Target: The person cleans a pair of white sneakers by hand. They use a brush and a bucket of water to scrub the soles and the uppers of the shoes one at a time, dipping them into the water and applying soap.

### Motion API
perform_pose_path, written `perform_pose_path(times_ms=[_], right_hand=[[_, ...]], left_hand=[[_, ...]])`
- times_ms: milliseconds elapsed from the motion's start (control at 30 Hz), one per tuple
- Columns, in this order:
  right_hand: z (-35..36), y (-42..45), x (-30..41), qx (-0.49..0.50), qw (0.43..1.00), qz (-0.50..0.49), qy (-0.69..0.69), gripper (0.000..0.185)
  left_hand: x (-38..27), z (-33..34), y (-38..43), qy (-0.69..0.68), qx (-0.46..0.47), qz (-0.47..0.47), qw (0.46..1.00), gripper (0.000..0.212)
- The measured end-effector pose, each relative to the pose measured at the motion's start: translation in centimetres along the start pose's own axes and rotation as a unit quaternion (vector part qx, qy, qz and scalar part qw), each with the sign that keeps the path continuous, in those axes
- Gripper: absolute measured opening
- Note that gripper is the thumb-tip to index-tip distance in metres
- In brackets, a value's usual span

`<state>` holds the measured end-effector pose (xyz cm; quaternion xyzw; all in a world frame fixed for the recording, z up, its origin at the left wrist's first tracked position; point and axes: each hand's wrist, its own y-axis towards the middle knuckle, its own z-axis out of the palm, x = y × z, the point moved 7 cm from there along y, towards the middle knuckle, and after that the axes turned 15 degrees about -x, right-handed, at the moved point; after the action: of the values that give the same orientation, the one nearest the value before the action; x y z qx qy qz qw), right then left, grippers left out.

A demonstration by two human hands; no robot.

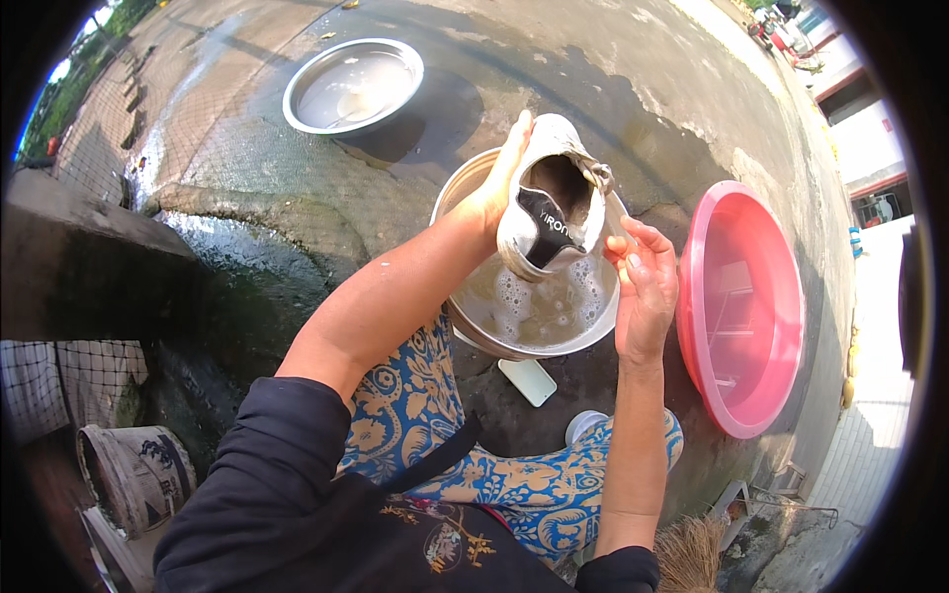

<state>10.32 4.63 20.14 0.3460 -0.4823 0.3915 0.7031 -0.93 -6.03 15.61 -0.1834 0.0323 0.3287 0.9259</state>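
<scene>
My left hand grips a white shoe along its side, above a round tub. The shoe's heel faces me, its opening shows, and a black heel patch bears writing. Below it, cloudy water with patches of suds stands in the tub. My right hand is at the tub's right rim, close to the shoe, with fingers half bent and apart. I see nothing held in it. Much of the left hand's fingers is hidden behind the shoe.
A pink plastic basin stands to the right. Farther off, a metal basin holds cloudy water on wet concrete. A pale flat rounded object lies before the tub. An old bucket is at lower left, a straw broom at lower right.
</scene>
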Motion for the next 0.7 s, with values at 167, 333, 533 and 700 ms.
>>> perform_pose_path(times_ms=[167,333,533,700], right_hand=[[-3.3,-0.4,-2.4,-0.068,0.996,0.049,-0.012,0.023],[-3.2,-0.4,-2.5,-0.081,0.994,0.004,-0.066,0.019],[-4.1,0.1,-2.4,-0.115,0.985,-0.067,-0.109,0.020],[-5.6,0.6,-2.7,-0.143,0.977,-0.097,-0.124,0.022]], left_hand=[[0.6,-0.8,1.1,0.000,0.017,-0.022,1.000,0.074],[0.9,0.7,-0.4,-0.035,0.078,-0.062,0.994,0.079],[0.6,1.7,-1.3,0.064,0.003,0.002,0.998,0.083],[0.9,2.4,-1.6,0.050,0.044,-0.038,0.997,0.076]])
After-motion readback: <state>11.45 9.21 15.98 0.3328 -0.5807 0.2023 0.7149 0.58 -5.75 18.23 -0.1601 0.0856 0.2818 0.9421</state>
